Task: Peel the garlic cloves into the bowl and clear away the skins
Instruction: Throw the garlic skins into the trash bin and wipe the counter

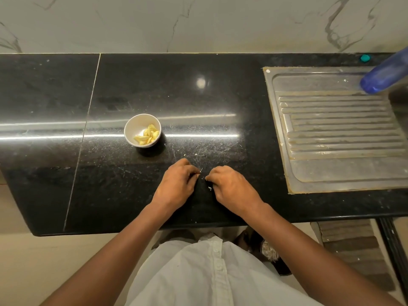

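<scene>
A small white bowl (141,125) stands on the black counter and holds several peeled yellow garlic cloves (148,134). Both hands rest on the counter in front of the bowl, fingers curled. My left hand (176,182) pinches a thin scrap of garlic skin (200,171) at its fingertips. My right hand (229,187) has its fingers curled down against the counter, with a small white skin fragment (209,188) beside its thumb. What the right fingers hold is hidden. Tiny white skin flecks (196,154) lie on the counter beyond the hands.
The black stone counter (66,151) ends at a near edge by my body. A steel ribbed drainboard (337,129) is set in on the right, with a blue bottle (384,74) over its far corner. A marble wall runs along the back.
</scene>
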A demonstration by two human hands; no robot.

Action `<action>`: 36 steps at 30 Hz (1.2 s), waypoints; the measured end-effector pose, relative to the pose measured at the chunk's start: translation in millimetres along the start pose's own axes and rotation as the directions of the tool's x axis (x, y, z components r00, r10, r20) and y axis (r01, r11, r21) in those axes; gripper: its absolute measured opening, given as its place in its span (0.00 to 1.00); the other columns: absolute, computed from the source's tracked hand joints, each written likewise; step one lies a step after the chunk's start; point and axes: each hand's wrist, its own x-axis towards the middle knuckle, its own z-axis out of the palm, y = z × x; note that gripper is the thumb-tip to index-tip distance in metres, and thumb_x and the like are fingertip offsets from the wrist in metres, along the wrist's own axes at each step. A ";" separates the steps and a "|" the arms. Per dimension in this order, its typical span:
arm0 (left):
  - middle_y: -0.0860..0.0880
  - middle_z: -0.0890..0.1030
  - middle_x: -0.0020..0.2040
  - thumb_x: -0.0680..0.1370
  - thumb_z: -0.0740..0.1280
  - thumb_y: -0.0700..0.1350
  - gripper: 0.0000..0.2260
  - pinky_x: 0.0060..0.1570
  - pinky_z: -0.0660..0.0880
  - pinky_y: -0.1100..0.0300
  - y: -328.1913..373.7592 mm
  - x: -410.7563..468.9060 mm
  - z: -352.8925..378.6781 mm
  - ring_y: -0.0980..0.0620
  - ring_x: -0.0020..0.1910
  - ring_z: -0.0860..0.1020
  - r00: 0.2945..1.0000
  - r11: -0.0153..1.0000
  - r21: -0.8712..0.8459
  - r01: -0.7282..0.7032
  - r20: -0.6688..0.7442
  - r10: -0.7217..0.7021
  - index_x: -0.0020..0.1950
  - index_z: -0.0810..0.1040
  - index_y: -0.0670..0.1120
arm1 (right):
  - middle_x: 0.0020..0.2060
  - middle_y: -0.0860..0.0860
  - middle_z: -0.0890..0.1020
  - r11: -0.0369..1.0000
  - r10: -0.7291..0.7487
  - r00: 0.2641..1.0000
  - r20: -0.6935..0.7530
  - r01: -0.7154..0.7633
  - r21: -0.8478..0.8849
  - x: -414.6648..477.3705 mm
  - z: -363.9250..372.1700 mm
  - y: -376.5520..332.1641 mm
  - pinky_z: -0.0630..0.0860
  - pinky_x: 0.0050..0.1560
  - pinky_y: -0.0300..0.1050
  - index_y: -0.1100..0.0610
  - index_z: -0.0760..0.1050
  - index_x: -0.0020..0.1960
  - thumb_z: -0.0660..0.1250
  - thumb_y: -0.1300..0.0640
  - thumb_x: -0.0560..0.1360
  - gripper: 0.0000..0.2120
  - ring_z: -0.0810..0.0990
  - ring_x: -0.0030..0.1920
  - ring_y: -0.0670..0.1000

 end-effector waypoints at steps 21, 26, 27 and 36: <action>0.52 0.73 0.51 0.86 0.61 0.46 0.07 0.52 0.76 0.55 -0.9 9.0 0.2 0.53 0.48 0.74 0.998 0.997 0.072 -0.030 0.054 0.026 0.55 0.78 0.46 | 0.42 0.43 0.88 0.851 0.406 0.913 -0.037 -0.363 0.379 12.4 -2.9 -2.0 0.81 0.50 0.35 0.50 0.88 0.48 0.75 0.59 0.75 0.06 0.85 0.45 0.41; 0.54 0.74 0.51 0.85 0.64 0.46 0.05 0.51 0.72 0.61 -5.9 10.6 -10.3 0.58 0.48 0.75 0.991 0.991 -0.071 0.114 -0.062 -0.118 0.56 0.79 0.48 | 0.40 0.42 0.88 0.649 0.568 0.823 -0.004 -0.445 0.617 19.5 -8.3 1.9 0.82 0.48 0.33 0.50 0.89 0.47 0.79 0.60 0.74 0.06 0.86 0.43 0.37; 0.54 0.75 0.51 0.85 0.64 0.46 0.05 0.49 0.72 0.62 -6.3 12.7 -11.8 0.59 0.48 0.75 0.988 0.988 -0.088 0.130 -0.073 -0.137 0.55 0.79 0.48 | 0.40 0.42 0.88 0.639 0.574 0.819 0.001 -0.449 0.624 22.3 -7.9 -0.1 0.82 0.48 0.33 0.50 0.89 0.47 0.79 0.60 0.74 0.06 0.86 0.43 0.37; 0.53 0.75 0.49 0.84 0.66 0.46 0.05 0.48 0.71 0.60 -7.8 38.8 -14.9 0.57 0.44 0.75 0.976 0.981 -0.101 0.167 -0.126 -0.179 0.53 0.80 0.47 | 0.46 0.57 0.89 -0.033 0.643 0.722 0.256 -0.308 0.951 45.9 -16.9 -5.6 0.85 0.55 0.44 0.66 0.86 0.50 0.75 0.72 0.74 0.06 0.87 0.49 0.52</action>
